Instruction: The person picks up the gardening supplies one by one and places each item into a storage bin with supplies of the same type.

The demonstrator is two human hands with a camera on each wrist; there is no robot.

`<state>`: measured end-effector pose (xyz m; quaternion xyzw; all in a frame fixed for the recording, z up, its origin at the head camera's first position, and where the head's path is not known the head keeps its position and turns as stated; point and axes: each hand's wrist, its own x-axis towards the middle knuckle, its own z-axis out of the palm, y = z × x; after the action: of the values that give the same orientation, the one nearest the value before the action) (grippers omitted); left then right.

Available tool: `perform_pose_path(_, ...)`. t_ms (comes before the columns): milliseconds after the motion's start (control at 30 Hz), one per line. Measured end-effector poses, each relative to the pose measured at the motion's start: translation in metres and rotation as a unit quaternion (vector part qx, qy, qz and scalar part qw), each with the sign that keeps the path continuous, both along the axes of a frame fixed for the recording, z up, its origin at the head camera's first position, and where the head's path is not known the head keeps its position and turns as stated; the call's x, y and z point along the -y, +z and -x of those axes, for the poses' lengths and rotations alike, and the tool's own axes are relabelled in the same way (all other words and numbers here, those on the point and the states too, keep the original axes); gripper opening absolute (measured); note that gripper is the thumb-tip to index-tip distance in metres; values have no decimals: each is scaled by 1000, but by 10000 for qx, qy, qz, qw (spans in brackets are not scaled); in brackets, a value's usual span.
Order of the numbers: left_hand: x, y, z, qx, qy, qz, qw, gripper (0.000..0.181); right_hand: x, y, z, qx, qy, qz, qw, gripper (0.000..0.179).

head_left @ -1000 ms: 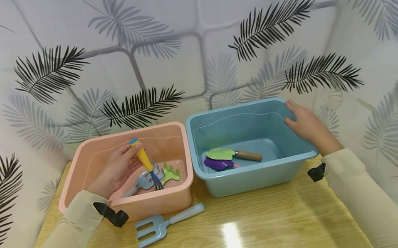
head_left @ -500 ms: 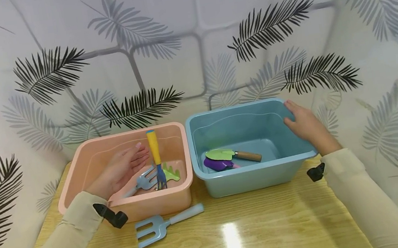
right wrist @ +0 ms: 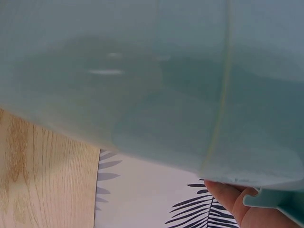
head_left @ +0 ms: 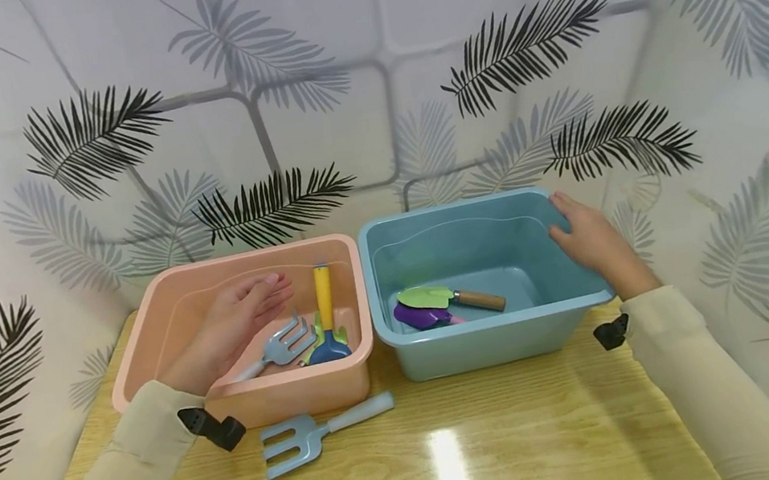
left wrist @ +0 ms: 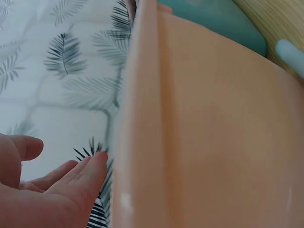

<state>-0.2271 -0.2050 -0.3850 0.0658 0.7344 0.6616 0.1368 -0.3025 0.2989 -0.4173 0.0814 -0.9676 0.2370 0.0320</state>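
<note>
My left hand [head_left: 244, 315] hovers over the peach plastic bin [head_left: 353, 276], fingers relaxed and holding nothing; the left wrist view shows its thumb and fingers [left wrist: 90, 175] apart, beside the bin wall. Just right of it, a hand fork with a yellow handle [head_left: 324, 300] and blue head leans in the bin, handle up. A light-blue hand fork [head_left: 282, 347] and a green hand rake [head_left: 317, 323] lie there too, the rake partly hidden. My right hand [head_left: 596, 240] grips the right rim of the blue plastic bin [head_left: 479, 345]; in the right wrist view the bin hides much of it.
Inside the blue bin lie a green trowel [head_left: 428, 297] with a wooden handle and a purple scoop [head_left: 420, 316]. Another light-blue hand fork [head_left: 309, 439] lies on the wooden table [head_left: 526, 432] before the bins. A leaf-patterned cloth [head_left: 368, 112] rises behind.
The left hand has let go of the yellow-handled fork, which has tipped right and settled against the bin's inside. The left hand has opened; the right hand stays on the rim.
</note>
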Motion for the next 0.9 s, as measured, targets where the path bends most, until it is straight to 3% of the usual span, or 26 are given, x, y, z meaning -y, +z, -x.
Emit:
perform_pose_path(200, -11, 19, -21, -246, -199, 84, 9995, 56, 1, -1, 0, 61, -2, 0, 10000, 60)
perform_pose_path(367, -22, 27, -40, -872, -618, 595, 9925, 45, 1, 0, 0, 77, -6, 1, 10000, 61)
perform_pose_path(567, -40, 35, -63, -1382, -1013, 1412, 9750, 36, 0, 2, -2, 60, 50, 57, 10000, 61)
perform_pose_path(700, -53, 33, -77, -1908, -1315, 1873, 9546, 33, 0, 2, -2, 53, 49, 60, 10000, 61)
perform_pose_path(800, -61, 28, -86, -1941, -1784, 1852, 9467, 35, 1, 1, -2, 42, 38, 75, 10000, 61)
perform_pose_path(900, -66, 19, -94, -1693, -2211, 1913, 9412, 37, 2, 0, -1, 42, 34, 84, 10000, 61)
